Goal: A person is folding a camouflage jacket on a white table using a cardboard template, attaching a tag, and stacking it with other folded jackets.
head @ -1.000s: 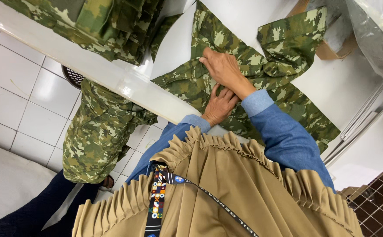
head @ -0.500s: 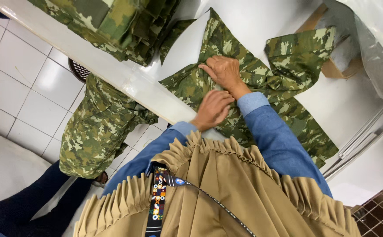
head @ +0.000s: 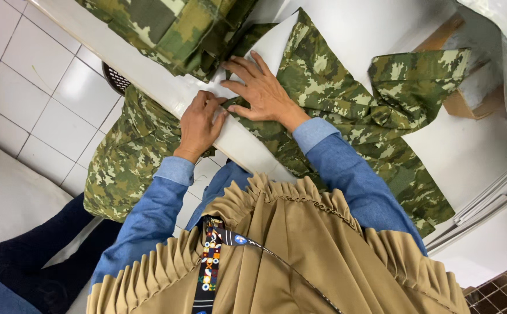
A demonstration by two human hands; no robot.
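1. Two bare hands rest on one camouflage garment (head: 346, 110) spread across the white table (head: 474, 157); its lower end runs out of view behind the blue sleeve (head: 352, 174).
2. The right hand (head: 262, 93) lies flat, fingers spread, pressing the cloth and gripping nothing.
3. The left hand (head: 198, 125) sits at the table edge with fingers curled onto the cloth's corner; whether it pinches the fabric I cannot tell.
4. Another camouflage piece (head: 128, 157) hangs below the table, partly hidden.
5. A folded camouflage heap (head: 172, 29) is cut off at the top.
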